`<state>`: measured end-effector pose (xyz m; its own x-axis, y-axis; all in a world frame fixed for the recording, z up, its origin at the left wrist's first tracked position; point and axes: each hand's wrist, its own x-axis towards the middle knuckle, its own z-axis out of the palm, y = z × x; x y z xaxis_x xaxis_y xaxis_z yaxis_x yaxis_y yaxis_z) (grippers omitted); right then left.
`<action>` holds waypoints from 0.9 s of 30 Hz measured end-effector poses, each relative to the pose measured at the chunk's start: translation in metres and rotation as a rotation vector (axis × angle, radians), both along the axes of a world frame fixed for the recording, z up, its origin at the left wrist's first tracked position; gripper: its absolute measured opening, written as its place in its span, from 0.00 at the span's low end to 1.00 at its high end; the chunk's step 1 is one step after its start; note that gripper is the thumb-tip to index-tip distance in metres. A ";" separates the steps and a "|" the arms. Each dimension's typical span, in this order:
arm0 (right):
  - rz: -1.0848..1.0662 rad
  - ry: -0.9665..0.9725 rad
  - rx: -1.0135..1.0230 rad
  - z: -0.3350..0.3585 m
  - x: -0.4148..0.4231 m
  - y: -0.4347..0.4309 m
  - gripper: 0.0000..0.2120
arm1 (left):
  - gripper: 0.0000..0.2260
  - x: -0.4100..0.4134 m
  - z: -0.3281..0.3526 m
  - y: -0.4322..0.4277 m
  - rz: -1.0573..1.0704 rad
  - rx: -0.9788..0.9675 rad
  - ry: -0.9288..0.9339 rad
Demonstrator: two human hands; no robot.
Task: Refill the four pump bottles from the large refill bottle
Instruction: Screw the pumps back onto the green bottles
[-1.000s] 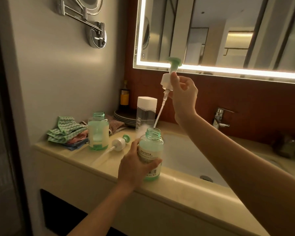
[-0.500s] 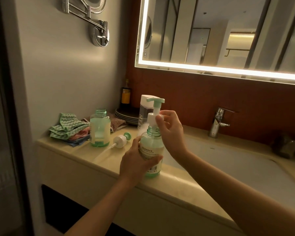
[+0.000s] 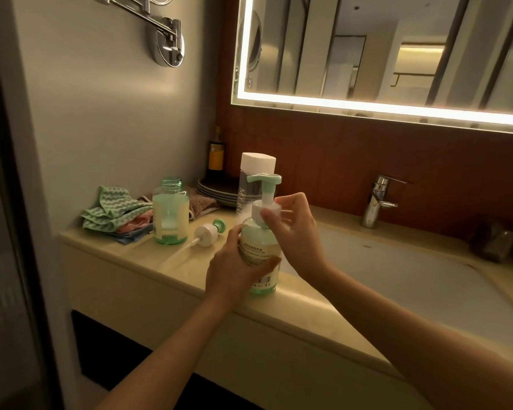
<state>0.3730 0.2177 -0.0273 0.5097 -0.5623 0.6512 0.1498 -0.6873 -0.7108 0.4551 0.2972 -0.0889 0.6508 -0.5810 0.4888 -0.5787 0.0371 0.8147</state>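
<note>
A green pump bottle (image 3: pixel 259 247) stands on the counter's front edge (image 3: pixel 293 309), beside the sink. My left hand (image 3: pixel 234 264) grips its body. My right hand (image 3: pixel 293 229) pinches the white collar of the pump head (image 3: pixel 264 187), which sits on the bottle's neck. A second green bottle (image 3: pixel 170 216) stands open, without a pump, further left. Its loose pump (image 3: pixel 206 232) lies on the counter between the two bottles. The tall refill bottle (image 3: pixel 253 179) with a white cap stands upright just behind the held bottle.
Folded cloths (image 3: pixel 116 214) are piled at the counter's left end. Stacked plates (image 3: pixel 216 190) and a small dark bottle (image 3: pixel 216 152) stand in the back corner. A sink basin (image 3: pixel 412 279) and chrome tap (image 3: pixel 378 202) lie to the right. A dark object (image 3: pixel 495 238) rests at the far right.
My right hand lowered the pump head, tube first, into the held bottle and now grips its collar on the neck. My left hand kept holding the bottle.
</note>
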 end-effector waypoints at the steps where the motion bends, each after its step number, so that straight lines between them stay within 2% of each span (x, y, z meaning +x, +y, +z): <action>1: -0.021 0.005 -0.001 0.002 0.000 0.000 0.14 | 0.37 0.000 0.000 0.000 0.000 -0.002 -0.002; 4: -0.048 0.030 0.023 0.014 0.004 0.000 0.18 | 0.36 -0.001 0.000 0.001 -0.005 -0.010 0.007; 7: 0.075 0.180 0.068 0.021 0.006 -0.001 0.25 | 0.35 -0.001 0.000 0.001 -0.005 -0.011 0.018; 10: 0.088 0.283 -0.074 0.022 0.006 -0.003 0.17 | 0.35 -0.002 0.001 0.001 -0.007 -0.006 0.021; 12: 0.079 0.235 -0.075 0.022 0.007 -0.005 0.14 | 0.35 -0.002 0.000 0.001 -0.001 -0.009 0.016; 16: 0.099 0.161 0.010 0.016 0.009 -0.004 0.15 | 0.34 -0.001 0.000 0.001 0.002 -0.010 0.008; 22: 0.055 0.131 -0.062 0.002 0.010 -0.001 0.17 | 0.34 -0.002 0.000 0.002 -0.003 -0.007 0.003; 27: 0.038 0.149 -0.098 0.006 0.003 -0.002 0.15 | 0.35 -0.002 0.000 0.001 0.006 -0.008 -0.002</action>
<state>0.3758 0.2158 -0.0209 0.6246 -0.4784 0.6173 0.0746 -0.7503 -0.6569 0.4536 0.2981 -0.0893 0.6531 -0.5733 0.4948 -0.5804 0.0407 0.8133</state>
